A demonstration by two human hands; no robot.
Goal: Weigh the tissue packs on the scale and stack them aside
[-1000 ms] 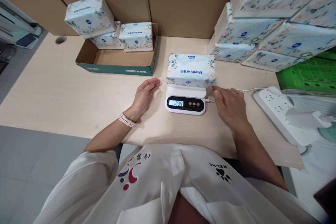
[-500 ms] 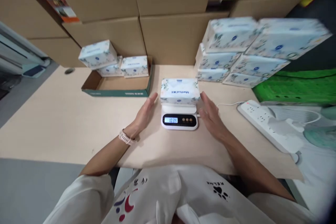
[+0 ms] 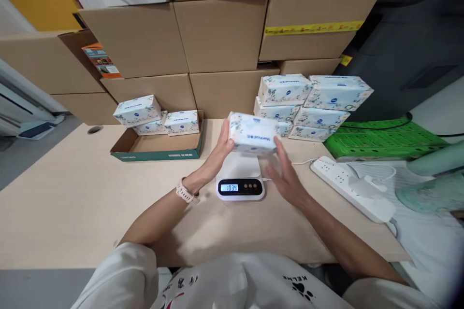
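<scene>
A floral-printed tissue pack is held between both hands just above a small white scale, whose display reads 1034. My left hand presses its left end, with a pale watch on that wrist. My right hand presses the pack's right end from below. The pack is lifted clear of the scale's platform and tilted slightly.
An open green-sided cardboard tray at the back left holds three tissue packs. A stack of several packs stands at the back right. Brown cartons line the wall. A white power strip and green crate lie right.
Both hands closed in from the table onto the pack's ends and lifted it off the scale. The camera view tilted upward, showing more of the cartons.
</scene>
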